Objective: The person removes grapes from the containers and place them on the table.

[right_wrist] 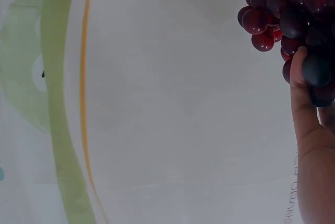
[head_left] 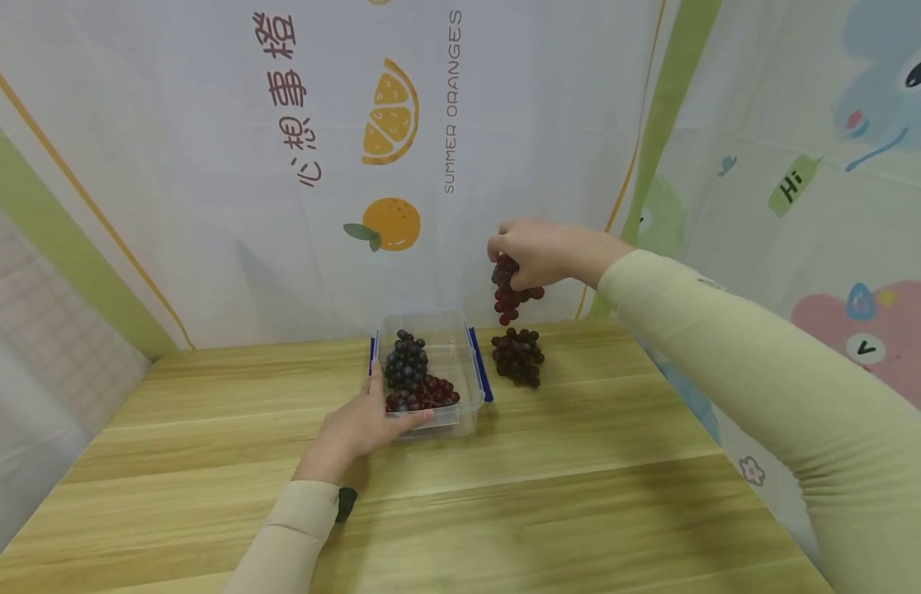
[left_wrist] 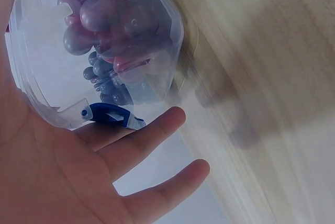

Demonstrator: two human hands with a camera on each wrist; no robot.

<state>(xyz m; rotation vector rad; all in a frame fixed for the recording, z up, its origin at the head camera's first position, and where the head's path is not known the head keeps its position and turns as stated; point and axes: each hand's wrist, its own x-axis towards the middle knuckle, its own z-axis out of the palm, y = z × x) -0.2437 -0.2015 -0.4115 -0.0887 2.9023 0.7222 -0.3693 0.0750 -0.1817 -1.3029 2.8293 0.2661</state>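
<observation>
My right hand (head_left: pixel 538 252) holds a bunch of dark red grapes (head_left: pixel 507 299) in the air, right of and above the box. The right wrist view shows a thumb pressed against those grapes (right_wrist: pixel 293 22). Below it, a darker bunch (head_left: pixel 517 356) lies on the table. My left hand (head_left: pixel 360 425) rests against the near left corner of a clear plastic box (head_left: pixel 468 396) with blue side clips. Its thumb lies along the near rim; in the left wrist view its fingers (left_wrist: pixel 152 135) stretch fairly straight beside a clip. Inside the box are a blue-black bunch (head_left: pixel 406 363) and a red bunch (head_left: pixel 434 391).
The wood-grain table (head_left: pixel 579 495) meets a white printed curtain (head_left: pixel 319 272) right behind the box. Another printed curtain (head_left: pixel 758 272) hangs along the right edge. A small black thing (head_left: pixel 346 504) shows beside the left wrist.
</observation>
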